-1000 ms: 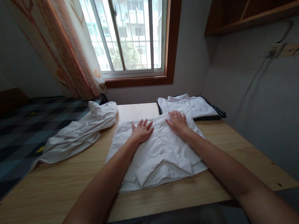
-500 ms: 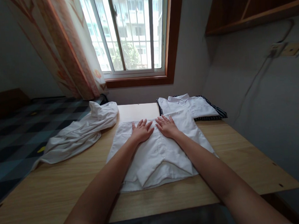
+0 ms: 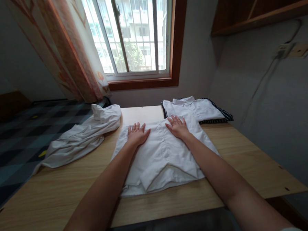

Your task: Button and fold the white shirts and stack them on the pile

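A white button-up shirt [image 3: 156, 153] lies spread on the wooden table [image 3: 82, 188], its button line running down the middle and its curved hem toward me. My left hand [image 3: 138, 134] rests flat on the far left part of the shirt, fingers spread. On the far right part, my right hand [image 3: 177, 127] also lies flat with its fingers apart. The shirt's near hem is partly lifted in a fold at the middle. Just beyond my right hand is a folded white shirt [image 3: 195, 110] with a collar, lying on a dark striped garment [image 3: 213, 121].
A crumpled white garment [image 3: 80, 138] lies at the table's left edge, partly over the checkered bed [image 3: 12, 133]. A window [image 3: 136, 37] and a patterned curtain [image 3: 68, 47] are behind. On the right wall hang a wooden shelf [image 3: 265, 18] and a plugged-in cord [image 3: 260, 84].
My hands have slid apart over the shirt, the left one to the left and the right one to the right. The cloth between them looks flatter.
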Available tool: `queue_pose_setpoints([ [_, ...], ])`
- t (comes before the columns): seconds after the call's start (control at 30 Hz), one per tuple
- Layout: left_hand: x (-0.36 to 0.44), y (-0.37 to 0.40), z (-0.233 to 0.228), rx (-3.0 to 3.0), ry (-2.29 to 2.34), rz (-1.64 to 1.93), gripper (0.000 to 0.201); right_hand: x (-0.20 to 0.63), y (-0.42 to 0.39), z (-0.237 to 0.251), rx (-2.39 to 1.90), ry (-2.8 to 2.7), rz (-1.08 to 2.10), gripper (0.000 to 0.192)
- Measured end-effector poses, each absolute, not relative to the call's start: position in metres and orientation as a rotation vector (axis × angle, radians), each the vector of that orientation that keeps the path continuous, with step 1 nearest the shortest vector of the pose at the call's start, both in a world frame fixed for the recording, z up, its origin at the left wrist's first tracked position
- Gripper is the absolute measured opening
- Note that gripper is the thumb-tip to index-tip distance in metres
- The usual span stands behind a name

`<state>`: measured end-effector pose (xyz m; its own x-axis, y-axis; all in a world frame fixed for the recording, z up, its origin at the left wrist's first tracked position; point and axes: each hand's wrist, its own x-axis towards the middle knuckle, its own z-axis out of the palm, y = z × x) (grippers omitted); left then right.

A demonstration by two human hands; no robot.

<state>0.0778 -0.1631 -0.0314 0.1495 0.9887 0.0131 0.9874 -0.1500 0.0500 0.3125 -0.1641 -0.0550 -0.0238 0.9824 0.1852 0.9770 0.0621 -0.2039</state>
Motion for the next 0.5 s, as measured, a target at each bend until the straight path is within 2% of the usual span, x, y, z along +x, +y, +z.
queue_pose_setpoints([
  [0.27,0.04,-0.148,-0.031,2.276,2.187,0.067,0.075,0.356,-0.153,-0.056,-2.219,-1.94,-0.026,0.069],
  [0.5,0.023,-0.144,-0.028,2.342,2.15,0.074,0.071,0.38,-0.15,-0.062,-2.215,-1.85,-0.026,0.064],
])
